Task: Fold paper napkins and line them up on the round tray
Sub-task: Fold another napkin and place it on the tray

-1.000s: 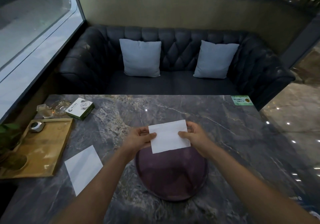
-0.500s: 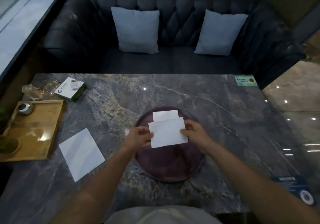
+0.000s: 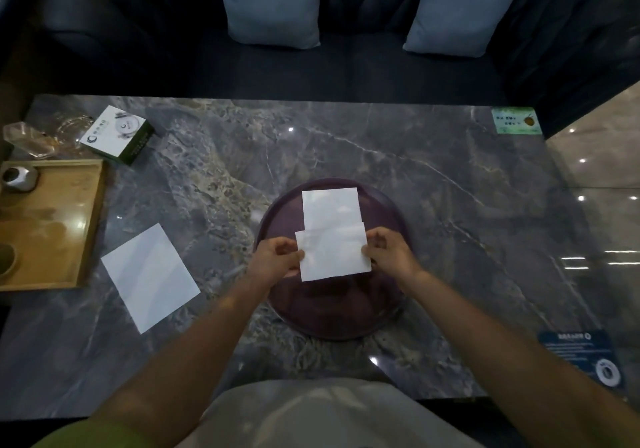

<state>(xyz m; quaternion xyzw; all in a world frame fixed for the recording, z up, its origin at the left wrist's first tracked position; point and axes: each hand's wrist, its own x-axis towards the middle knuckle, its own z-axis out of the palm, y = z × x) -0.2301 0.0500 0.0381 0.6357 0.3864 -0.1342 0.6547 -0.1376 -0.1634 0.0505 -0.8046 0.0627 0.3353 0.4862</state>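
One napkin (image 3: 330, 208) lies folded at the far edge of the tray (image 3: 329, 312). The left hand (image 3: 277, 257) and right hand (image 3: 389, 252) pinch a second napkin (image 3: 334, 253) by its sides over the tray's middle, not yet released. A third sheet (image 3: 149, 276) lies toward the left edge of the bench (image 3: 450, 222), likely next to fold.
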